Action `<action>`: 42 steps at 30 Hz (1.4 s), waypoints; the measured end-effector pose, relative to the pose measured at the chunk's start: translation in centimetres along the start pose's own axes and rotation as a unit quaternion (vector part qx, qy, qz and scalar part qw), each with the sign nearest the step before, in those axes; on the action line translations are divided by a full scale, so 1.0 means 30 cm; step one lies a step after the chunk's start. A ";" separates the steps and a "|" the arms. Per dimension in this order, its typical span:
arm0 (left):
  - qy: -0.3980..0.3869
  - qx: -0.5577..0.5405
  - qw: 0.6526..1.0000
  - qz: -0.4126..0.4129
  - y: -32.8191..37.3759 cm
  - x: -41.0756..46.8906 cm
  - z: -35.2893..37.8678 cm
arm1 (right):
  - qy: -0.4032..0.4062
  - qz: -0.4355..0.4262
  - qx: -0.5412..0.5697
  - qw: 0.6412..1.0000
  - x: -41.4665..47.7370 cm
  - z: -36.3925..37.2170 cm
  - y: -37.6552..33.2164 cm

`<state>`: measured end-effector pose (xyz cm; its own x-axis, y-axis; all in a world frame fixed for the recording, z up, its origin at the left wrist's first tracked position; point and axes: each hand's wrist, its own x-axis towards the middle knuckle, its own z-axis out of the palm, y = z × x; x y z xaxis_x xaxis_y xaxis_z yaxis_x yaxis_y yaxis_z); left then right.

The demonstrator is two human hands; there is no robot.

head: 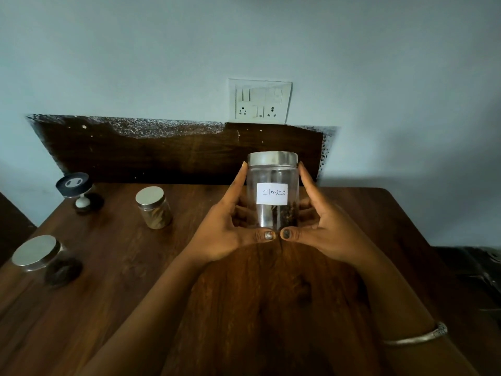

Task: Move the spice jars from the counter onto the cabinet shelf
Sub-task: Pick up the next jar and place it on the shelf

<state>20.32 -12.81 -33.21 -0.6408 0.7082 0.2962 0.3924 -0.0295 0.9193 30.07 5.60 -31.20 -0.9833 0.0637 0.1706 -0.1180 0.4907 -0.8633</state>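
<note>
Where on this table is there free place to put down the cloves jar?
Bare wood lies right of the right hand, up to the table edge, and near, between both forearms. The left side is crowded: hourglass, tan-filled jar, dark-filled jar.

Fingers of left hand [226,223] and right hand [326,230] partly hidden behind cloves jar [272,192], contents of wide jar [36,252] at left too blurred to tell, dark object [477,267] cut off by right edge
</note>
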 end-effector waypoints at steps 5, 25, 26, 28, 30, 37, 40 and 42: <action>0.013 0.029 0.999 0.007 0.003 0.001 0.003 | 0.013 -0.005 0.011 1.000 -0.002 0.003 -0.004; 0.162 0.135 0.961 0.180 0.299 0.393 -0.034 | 0.239 -0.135 -0.060 0.960 0.261 -0.260 -0.209; 0.167 0.137 0.957 0.192 0.328 0.432 -0.038 | 0.248 -0.144 -0.075 0.955 0.283 -0.292 -0.236; 0.171 0.146 0.950 0.216 0.391 0.520 -0.052 | 0.267 -0.169 -0.099 0.944 0.338 -0.365 -0.293; 0.179 0.151 0.943 0.237 0.453 0.603 -0.068 | 0.287 -0.193 -0.118 0.931 0.392 -0.432 -0.349; 0.206 0.123 0.923 0.302 0.678 0.881 -0.127 | 0.335 -0.271 -0.124 0.894 0.589 -0.656 -0.525; 0.215 0.110 0.915 0.323 0.742 0.973 -0.145 | 0.354 -0.290 -0.133 0.879 0.666 -0.722 -0.572; 0.233 0.122 0.903 0.338 0.765 1.026 -0.154 | 0.368 -0.302 -0.150 0.867 0.711 -0.757 -0.594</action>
<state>6.56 5.06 -1.80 -0.3853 0.2106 0.8984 0.8959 -0.1477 0.4189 14.35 17.94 -1.38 -0.3878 0.1998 0.8998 -0.4300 0.8243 -0.3683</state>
